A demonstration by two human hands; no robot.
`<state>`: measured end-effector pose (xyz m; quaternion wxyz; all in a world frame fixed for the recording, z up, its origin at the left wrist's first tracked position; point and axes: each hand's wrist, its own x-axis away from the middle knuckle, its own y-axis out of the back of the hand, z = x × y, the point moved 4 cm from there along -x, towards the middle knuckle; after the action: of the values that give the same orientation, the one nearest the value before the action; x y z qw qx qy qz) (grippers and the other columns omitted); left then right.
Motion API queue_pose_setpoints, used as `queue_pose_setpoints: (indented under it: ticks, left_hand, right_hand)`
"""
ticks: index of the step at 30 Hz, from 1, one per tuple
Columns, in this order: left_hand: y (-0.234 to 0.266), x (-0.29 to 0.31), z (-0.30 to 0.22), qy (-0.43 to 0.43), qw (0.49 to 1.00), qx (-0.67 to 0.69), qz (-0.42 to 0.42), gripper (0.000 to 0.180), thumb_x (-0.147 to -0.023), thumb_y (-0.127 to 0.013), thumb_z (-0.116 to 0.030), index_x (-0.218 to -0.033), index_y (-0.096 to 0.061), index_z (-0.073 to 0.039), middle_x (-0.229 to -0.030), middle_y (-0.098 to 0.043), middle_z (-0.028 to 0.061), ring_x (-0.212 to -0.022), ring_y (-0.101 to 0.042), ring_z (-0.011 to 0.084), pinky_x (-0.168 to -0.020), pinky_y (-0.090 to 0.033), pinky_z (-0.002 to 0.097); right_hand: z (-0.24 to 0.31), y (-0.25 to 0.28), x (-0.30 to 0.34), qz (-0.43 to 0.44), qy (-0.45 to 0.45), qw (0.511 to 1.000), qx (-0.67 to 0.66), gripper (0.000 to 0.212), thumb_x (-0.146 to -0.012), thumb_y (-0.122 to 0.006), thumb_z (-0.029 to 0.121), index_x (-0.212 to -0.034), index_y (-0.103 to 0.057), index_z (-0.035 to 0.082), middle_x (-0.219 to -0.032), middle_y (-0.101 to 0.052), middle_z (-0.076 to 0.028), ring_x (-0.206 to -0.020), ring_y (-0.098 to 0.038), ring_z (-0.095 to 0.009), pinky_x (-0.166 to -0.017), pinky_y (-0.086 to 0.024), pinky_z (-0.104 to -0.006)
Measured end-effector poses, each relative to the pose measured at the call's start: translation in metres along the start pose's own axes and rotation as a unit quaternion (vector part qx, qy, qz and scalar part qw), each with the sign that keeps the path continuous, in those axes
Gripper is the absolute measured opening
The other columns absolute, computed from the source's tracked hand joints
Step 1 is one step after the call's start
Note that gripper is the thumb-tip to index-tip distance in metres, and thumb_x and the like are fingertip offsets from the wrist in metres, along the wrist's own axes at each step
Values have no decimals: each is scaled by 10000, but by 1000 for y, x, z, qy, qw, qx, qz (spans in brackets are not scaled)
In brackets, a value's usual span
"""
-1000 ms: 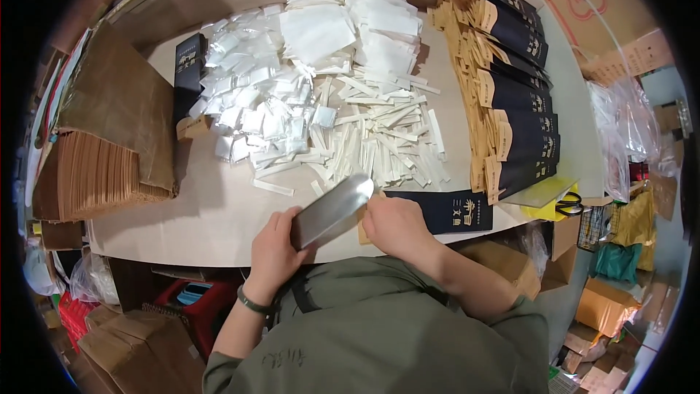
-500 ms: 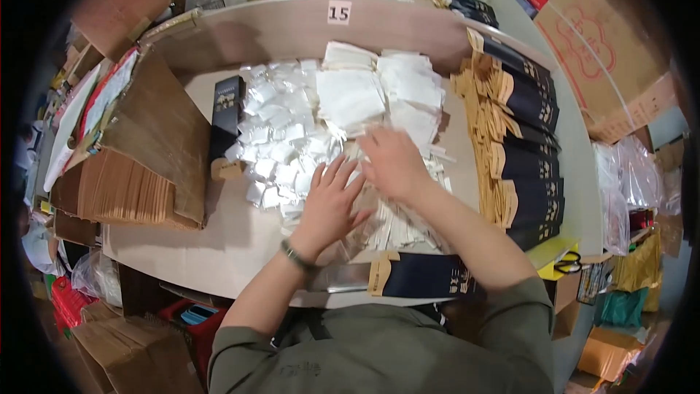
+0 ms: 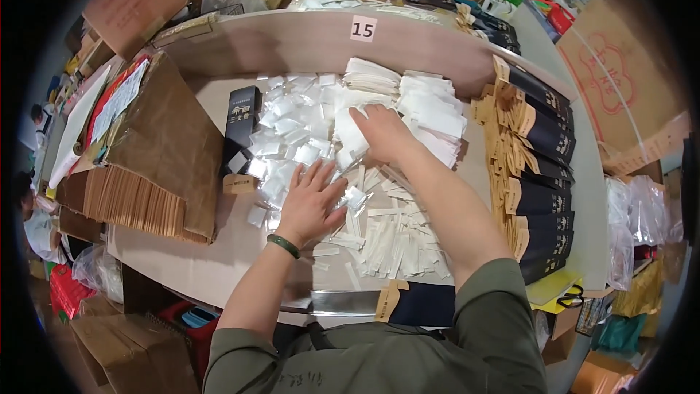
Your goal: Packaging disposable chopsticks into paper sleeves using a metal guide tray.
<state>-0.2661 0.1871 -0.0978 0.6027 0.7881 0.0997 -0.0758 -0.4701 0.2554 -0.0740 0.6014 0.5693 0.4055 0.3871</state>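
My left hand [image 3: 312, 203] lies with its fingers spread over the near side of a pile of small clear packets with white contents [image 3: 295, 128]. A green bangle [image 3: 283, 246] circles its wrist. Farther forward, my right hand [image 3: 386, 135] reaches onto a stack of white napkins [image 3: 348, 120], its fingers extended across the top sheets. Whether a napkin is pinched under that hand is hidden. A second stack of white napkins [image 3: 434, 113] stands to its right. Below both hands, thin white paper-wrapped strips [image 3: 397, 244] lie in a loose heap.
Dark blue and kraft paper sleeves [image 3: 539, 197] line the right side; another sleeve [image 3: 423, 303] lies at the front edge. A cardboard box of brown sheets [image 3: 146, 190] stands left, beside a dark narrow box [image 3: 240, 120]. Scissors [image 3: 571, 296] rest at right. Beyond the partition, a gloved person works.
The view has shifted. My hands have moved apart: the right goes farther onto the napkins, the left settles over the clear packets. More of the strip heap shows between my arms.
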Motion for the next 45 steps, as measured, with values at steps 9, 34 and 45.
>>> queue_pose_setpoints:
  ticks: [9, 34, 45]
  left_hand:
    - [-2, 15, 7, 15, 999, -30, 15, 493, -851, -615, -424, -1295, -601, -209, -1424, -478, 132, -1414, -330, 335, -1184, -181, 525]
    - [24, -43, -12, 14, 1000, 16, 21, 156, -786, -694, -126, -933, -725, -84, -887, -664, 158, -847, -657, 325, -738, -502, 431]
    - [30, 191, -59, 267, 916, 294, -54, 210, -871, -700, -71, -1051, -594, -49, -864, -629, 68, -749, -613, 137, -653, -474, 250]
  right_hand:
    - [50, 53, 112, 2, -15, 994, -104, 903, -635, -801, 179, -1439, -409, 51, -1334, -501, -248, -1220, -505, -402, -1038, -424, -464]
    - [-32, -4, 220, -132, -248, 946, -159, 111, -859, -637, 114, -882, -597, 13, -970, -641, -178, -924, -599, -381, -777, -480, -435]
    - [35, 47, 244, -219, -86, 947, -218, 153, -862, -638, 46, -1010, -672, 30, -903, -650, -135, -835, -626, -333, -740, -502, -389]
